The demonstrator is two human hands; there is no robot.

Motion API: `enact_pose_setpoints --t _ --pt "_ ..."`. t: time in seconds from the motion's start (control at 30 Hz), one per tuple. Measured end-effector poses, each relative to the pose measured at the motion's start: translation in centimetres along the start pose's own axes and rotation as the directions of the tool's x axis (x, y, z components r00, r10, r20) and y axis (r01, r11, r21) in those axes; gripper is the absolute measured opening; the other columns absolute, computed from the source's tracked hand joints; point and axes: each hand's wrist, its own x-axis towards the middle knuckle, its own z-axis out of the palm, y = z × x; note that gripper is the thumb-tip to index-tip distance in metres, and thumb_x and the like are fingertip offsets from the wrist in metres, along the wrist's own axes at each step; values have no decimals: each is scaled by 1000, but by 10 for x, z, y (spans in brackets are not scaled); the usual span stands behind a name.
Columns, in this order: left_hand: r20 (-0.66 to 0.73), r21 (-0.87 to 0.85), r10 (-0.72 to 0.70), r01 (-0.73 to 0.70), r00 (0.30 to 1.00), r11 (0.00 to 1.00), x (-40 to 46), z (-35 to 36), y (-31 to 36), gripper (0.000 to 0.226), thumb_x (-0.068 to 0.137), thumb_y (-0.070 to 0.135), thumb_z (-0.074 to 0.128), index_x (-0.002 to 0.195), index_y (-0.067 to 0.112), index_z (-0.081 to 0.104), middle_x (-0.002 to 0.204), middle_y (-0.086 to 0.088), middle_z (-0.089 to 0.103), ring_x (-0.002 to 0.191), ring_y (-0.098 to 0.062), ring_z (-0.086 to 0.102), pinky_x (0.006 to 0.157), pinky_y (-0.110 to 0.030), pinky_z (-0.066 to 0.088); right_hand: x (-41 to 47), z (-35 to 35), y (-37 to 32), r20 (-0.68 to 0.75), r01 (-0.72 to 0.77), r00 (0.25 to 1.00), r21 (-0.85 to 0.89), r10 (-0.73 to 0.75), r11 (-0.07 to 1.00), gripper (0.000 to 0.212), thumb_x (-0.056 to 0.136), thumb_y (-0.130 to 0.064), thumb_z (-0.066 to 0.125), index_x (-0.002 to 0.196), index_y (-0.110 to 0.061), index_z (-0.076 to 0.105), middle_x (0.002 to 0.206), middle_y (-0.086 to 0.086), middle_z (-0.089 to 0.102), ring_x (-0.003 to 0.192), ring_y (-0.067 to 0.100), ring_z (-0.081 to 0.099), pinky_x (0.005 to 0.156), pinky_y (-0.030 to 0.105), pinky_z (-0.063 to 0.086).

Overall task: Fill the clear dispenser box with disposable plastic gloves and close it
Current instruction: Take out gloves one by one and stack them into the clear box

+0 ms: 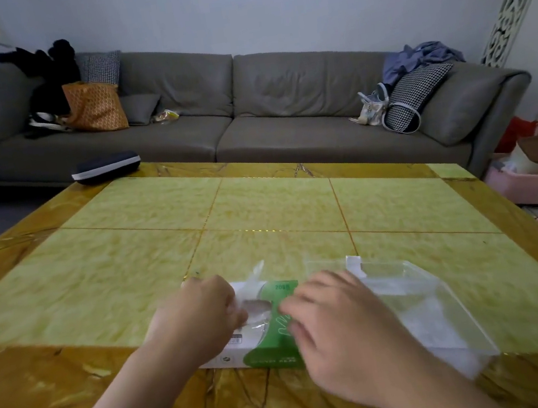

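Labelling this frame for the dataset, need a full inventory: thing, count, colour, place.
glove pack: 1, green and white, near table edge, under both hands
plastic gloves: a bunch, clear, pulled out of the pack at its far end
clear dispenser box: 1, transparent, on the table right of the pack
table: 1, yellow-green tiles with amber border
case: 1, dark with white band, far left table corner
sofa: 1, grey, behind the table
tote bag: 1, orange, left on the sofa
houndstooth cushion: 1, black and white, right on the sofa
pink bin: 1, floor at right
left hand: grips the gloves
right hand: rests on the pack, blurred
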Motion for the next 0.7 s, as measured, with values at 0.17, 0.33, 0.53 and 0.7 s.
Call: enact_pose_setpoints --t 0.17,0.33,0.53,0.7 --pt "-85 97 -3 12 996 995 -2 3 11 18 98 31 54 86 25 66 76 6 64 64 -16 63 53 -29 50 6 20 -14 87 45 996 -124 -35 991 39 104 -49 39 122 -28 65 112 -1 63 110 26 50 109 41 32" --pt "-144 -107 -47 32 988 994 2 12 5 20 88 22 57 71 30 62 71 8 67 65 -12 63 57 -30 54 6 22 -10 78 90 994 -141 -80 986 35 103 -48 47 127 -29 65 116 1 64 113 28 51 111 41 31" --pt "-59 -406 53 -72 997 911 0 11 15 32 87 4 54 68 26 68 66 23 69 53 -5 62 44 -16 41 4 24 -11 57 106 993 -119 -100 987 35 102 -46 50 123 -28 71 110 -2 63 110 26 50 111 40 32" --pt "-46 -588 37 -57 998 807 -1 3 19 31 97 19 63 67 21 68 67 6 73 53 -6 59 57 -26 51 2 25 -10 30 97 995 -90 -95 991 30 99 -40 54 118 -24 72 109 -1 62 111 26 50 111 39 34"
